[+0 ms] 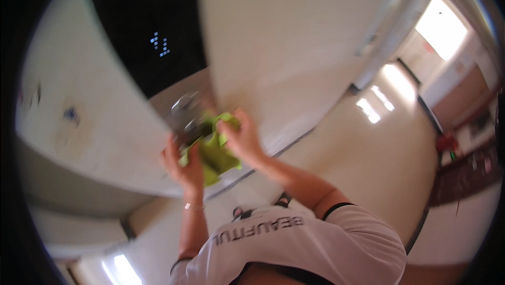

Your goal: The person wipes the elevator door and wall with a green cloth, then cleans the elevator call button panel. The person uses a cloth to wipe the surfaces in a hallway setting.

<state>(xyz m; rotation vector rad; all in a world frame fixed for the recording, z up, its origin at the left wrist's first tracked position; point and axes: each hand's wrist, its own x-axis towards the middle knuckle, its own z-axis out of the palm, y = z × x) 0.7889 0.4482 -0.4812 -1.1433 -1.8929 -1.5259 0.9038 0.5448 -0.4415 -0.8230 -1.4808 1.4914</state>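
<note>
A yellow-green cloth hangs between my two hands, bunched at its upper right end. My left hand grips its left edge with thumb and fingers. Higher up, my right hand pinches the bunched end. Just beyond the cloth is a shiny, rounded clear or metallic object, blurred, in a brownish recess in the wall. Whether either hand touches that object I cannot tell.
A pale wall rises in front of me, with a dark opening above the recess. Glossy floor stretches to the right, towards a bright window. A dark red cabinet or table stands at the far right.
</note>
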